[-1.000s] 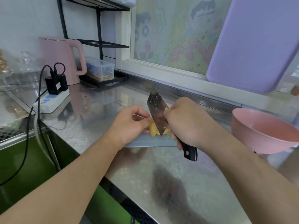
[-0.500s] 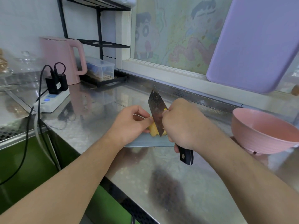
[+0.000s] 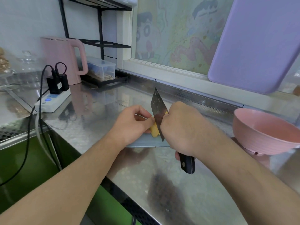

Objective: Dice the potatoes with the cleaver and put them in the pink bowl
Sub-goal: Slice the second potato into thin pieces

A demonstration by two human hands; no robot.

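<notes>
On steel counter: dicing under way, mid-cut, on a small grey board (image 3: pixel 146 142) lying flat at the middle.
Right hand (image 3: pixel 181 129): wrapping fingers round the black handle, choking up close to the blade, seemingly for control of a heavy tool.
Cleaver (image 3: pixel 158 111): standing edge-down and tilted, broad mottled steel blade biting into the potato at its right side.
Left hand (image 3: pixel 131 125): curling fingers over the potato, thumb and forefinger tips pinching together just beside the blade, likely bracing the piece and keeping knuckles clear.
Potato (image 3: pixel 154 129): showing as a pale yellow, moist, peeled lump, mostly hidden between hand and blade, resting on the board.
Bowl (image 3: pixel 259 133): waiting well right of the board, within reach of the knife hand; pink, matte, ribbed outside, round, looking empty so far.
Counter (image 3: pixel 162 184): gleaming, dimpled, reflecting arms.
Progress: appearing early, nothing yet in the bowl.
</notes>
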